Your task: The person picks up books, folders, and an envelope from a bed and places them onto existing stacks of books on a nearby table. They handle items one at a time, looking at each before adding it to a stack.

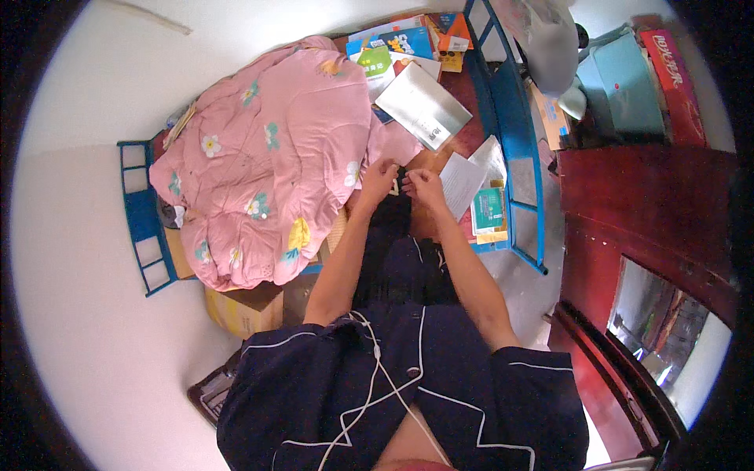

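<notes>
Pink fabric fills the left of the scene: a quilted pink comforter point(267, 157) printed with small flowers lies heaped on a blue metal bed frame point(141, 212). A person in a dark navy top with white piping stands at the bedside, both bare forearms reaching forward over the bed.

The left hand point(378, 179) and right hand point(424, 187) meet close together just beside the comforter's right edge. Between them they pinch a small dark item point(402, 182), each hand's fingers curled shut on it; it is too small to say what it is. It sits above the bare reddish-brown bed board point(463, 86), near the middle of the bed.

Just right of the hands lies a white sheet of paper point(459, 184), and beyond it a green booklet point(488, 208). Farther up the bed rests a grey folder point(424, 106), tilted, with a scatter of colourful books point(393, 47) near the headboard end.

Cardboard boxes point(243, 310) stand on the floor under the comforter's hanging edge. To the right is dark red wooden furniture point(628, 212). A thin white cable point(377, 377) hangs down the person's chest.
</notes>
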A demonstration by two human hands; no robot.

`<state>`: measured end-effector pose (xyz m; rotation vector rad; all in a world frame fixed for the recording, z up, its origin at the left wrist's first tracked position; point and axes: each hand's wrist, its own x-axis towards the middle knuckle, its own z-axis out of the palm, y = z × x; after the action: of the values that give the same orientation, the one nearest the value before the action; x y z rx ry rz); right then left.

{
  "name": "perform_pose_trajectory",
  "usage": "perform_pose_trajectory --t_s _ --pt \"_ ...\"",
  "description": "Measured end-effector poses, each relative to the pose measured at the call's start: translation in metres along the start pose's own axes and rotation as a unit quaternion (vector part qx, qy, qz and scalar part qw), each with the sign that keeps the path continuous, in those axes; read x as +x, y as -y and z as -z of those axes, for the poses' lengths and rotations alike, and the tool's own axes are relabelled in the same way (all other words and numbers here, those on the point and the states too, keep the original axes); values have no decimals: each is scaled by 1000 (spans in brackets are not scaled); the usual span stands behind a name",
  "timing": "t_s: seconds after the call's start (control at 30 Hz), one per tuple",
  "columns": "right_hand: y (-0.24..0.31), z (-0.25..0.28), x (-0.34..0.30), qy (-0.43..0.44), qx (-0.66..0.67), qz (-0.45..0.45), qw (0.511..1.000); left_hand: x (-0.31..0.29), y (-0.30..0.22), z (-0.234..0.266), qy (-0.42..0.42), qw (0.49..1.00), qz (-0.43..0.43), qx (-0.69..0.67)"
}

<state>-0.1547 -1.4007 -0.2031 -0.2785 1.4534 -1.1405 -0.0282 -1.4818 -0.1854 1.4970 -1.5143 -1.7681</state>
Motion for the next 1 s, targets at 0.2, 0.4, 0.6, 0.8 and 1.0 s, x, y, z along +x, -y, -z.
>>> perform_pose_trajectory --t_s 0.2,0.4,0.6,0.8,1.0 --pt "-14 -7 56 -54 104 -69 991 65 54 -14 3 985 58 -160" --pt "-22 -1 112 -126 260 -83 954 136 114 -26 9 996 60 -71" --pt "-39 5 153 -138 370 -100 913 169 104 -37 -26 978 89 -185" --pt "-33 -13 164 -159 411 -185 878 221 172 -35 -20 994 -81 -66" --pt "-32 4 155 -187 377 -194 886 232 70 -53 -11 881 270 -389"
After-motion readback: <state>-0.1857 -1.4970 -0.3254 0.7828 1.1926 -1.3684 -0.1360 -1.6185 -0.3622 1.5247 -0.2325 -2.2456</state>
